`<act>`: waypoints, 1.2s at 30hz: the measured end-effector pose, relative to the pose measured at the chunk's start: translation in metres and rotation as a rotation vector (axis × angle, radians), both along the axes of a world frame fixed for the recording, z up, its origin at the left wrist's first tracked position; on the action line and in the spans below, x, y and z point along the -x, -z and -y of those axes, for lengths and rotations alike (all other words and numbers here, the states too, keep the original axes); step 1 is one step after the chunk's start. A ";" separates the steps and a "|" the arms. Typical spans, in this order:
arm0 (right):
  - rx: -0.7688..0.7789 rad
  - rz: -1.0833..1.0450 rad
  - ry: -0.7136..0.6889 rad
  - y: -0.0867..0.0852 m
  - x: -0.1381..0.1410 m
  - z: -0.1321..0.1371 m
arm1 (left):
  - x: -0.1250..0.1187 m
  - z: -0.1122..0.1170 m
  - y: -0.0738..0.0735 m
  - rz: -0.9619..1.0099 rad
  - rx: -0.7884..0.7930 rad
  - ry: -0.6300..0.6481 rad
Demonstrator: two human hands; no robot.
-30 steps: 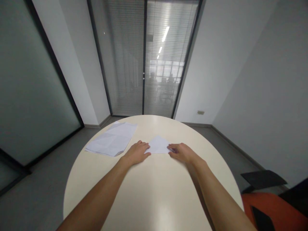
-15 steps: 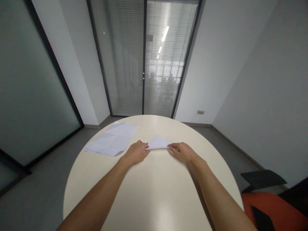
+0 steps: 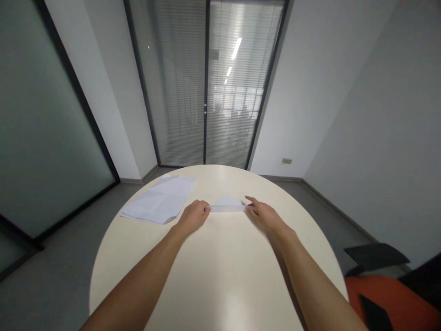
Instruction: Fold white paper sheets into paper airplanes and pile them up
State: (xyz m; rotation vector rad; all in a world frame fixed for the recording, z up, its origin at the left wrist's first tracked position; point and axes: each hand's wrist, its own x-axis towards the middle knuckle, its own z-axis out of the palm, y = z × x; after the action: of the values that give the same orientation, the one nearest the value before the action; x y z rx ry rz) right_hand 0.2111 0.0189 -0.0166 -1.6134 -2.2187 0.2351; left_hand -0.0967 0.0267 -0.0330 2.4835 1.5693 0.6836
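Between my hands is a small folded sheet of white paper [image 3: 226, 208], with a triangular peak at the far side and a straight folded strip along the near edge. My left hand [image 3: 193, 215] pinches the strip's left end between thumb and curled fingers. At the right end, my right hand [image 3: 263, 214] grips the paper with the thumb and lower fingers, while the index finger points out past it. The fingertips cover both ends of the strip. Underneath is a round cream table [image 3: 220, 266].
Several creased white sheets [image 3: 161, 200] lie stacked at the table's left far side. A chair with an orange seat [image 3: 389, 294] and black armrests stands at the lower right. Past the table is a glass partition with blinds [image 3: 227, 133].
The near edge of the paper now shows as a turned-up strip. My left hand has shifted slightly left and curled tighter; my right index finger has lifted outward.
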 end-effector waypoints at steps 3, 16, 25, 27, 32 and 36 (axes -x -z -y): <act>-0.022 0.011 0.031 0.005 0.001 -0.002 | 0.000 -0.001 0.002 0.032 0.007 -0.036; -0.034 -0.048 0.234 0.014 0.016 -0.010 | -0.006 -0.005 0.009 0.046 0.026 -0.143; -0.064 -0.036 0.204 0.021 0.018 -0.014 | -0.013 -0.005 0.012 0.000 -0.169 0.060; -0.100 -0.016 0.180 0.020 0.018 -0.014 | -0.014 -0.005 0.013 -0.024 -0.153 0.155; -0.199 0.153 0.114 0.012 0.029 -0.007 | -0.022 0.006 0.003 -0.124 -0.128 0.164; -0.103 0.131 -0.175 0.009 0.058 0.009 | -0.032 0.020 -0.004 -0.209 -0.100 0.114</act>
State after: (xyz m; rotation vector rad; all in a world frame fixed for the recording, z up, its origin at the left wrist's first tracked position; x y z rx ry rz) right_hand 0.1532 0.0103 -0.0258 -1.4196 -2.4308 0.0625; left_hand -0.0643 0.0069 -0.0294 2.7725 1.4749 0.5117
